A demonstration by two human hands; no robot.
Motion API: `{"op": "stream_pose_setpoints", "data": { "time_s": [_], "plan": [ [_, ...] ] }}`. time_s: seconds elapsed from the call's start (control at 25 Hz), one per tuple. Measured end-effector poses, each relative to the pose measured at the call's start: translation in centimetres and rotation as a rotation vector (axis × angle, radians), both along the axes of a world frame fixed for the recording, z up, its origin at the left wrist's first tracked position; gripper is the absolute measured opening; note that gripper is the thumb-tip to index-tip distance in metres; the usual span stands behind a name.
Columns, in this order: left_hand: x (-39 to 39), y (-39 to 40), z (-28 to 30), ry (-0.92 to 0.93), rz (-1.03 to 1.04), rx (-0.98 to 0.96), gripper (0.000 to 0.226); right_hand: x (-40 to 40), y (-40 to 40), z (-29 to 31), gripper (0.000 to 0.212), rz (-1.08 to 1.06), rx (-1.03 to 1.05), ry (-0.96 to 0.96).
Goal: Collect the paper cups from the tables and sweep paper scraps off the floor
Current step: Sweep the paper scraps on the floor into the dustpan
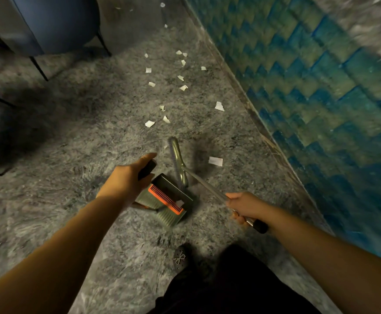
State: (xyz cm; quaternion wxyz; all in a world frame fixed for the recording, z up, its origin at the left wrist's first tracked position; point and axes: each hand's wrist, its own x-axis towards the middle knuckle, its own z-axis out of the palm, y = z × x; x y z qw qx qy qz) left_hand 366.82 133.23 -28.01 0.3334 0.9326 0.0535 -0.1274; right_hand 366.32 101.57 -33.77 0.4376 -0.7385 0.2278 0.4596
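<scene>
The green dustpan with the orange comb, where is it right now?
In the head view, the green dustpan with the orange comb sits on the grey floor at centre, below the left hand gripping its black handle, beside the broom head.

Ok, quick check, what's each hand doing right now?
Left hand: grips the black handle of the dustpan.
Right hand: grips the broom handle, with the broom head on the floor by the dustpan.
</scene>
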Motion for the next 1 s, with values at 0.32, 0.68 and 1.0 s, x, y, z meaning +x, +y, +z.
{"op": "stream_pose_setpoints", "data": {
  "time_s": [0.32,0.68,1.0],
  "plan": [
    [8.8,-5.5,-0.2,-0.027,-0.143,0.003,0.062,5.9,-7.1,2.2,0.043,-0.173,-0.061,-0.066],
    [21.3,-13.8,-1.6,0.001,-0.275,0.107,0.060,18.0,-16.6,1.1,0.041,-0.101,-0.126,-0.067],
    [28.4,-17.1,-1.9,0.048,-0.230,0.191,0.059,25.2,-18.5,-3.0,0.035,-0.022,-0.112,-0.004]
  ]
}}
